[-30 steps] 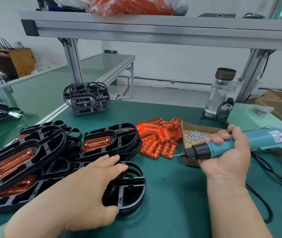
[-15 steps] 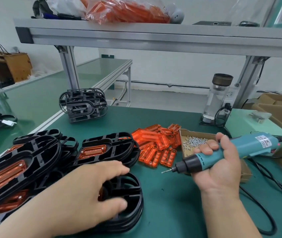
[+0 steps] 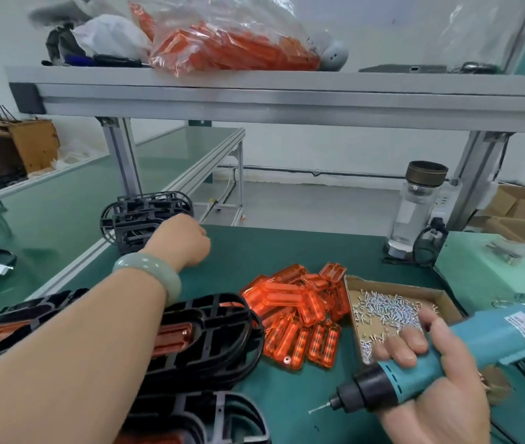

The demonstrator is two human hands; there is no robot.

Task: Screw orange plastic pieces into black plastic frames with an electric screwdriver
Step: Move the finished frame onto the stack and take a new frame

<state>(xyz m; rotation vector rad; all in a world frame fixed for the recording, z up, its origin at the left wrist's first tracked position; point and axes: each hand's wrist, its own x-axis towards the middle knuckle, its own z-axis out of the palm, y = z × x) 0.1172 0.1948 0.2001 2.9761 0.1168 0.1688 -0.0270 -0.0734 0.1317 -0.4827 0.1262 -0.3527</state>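
Note:
My left hand (image 3: 184, 241) reaches far back to a standing stack of empty black frames (image 3: 139, 213); its fingers curl out of sight at the stack's right side. My right hand (image 3: 440, 395) grips a teal electric screwdriver (image 3: 479, 344) low at the front right, bit pointing left with a small screw on its tip. A heap of orange plastic pieces (image 3: 293, 302) lies mid-table. Black frames fitted with orange pieces (image 3: 210, 341) are piled at the front left, partly hidden under my left forearm.
A shallow cardboard tray of screws (image 3: 392, 307) sits right of the orange heap. Behind it stand a clear bottle (image 3: 415, 213) and a pale green box (image 3: 479, 267). A bag of orange parts (image 3: 232, 43) lies on the overhead shelf. Cables trail at the right.
My left hand left the near frame at the front and stretched back to the far stack. My right hand with the screwdriver dropped lower and nearer to me.

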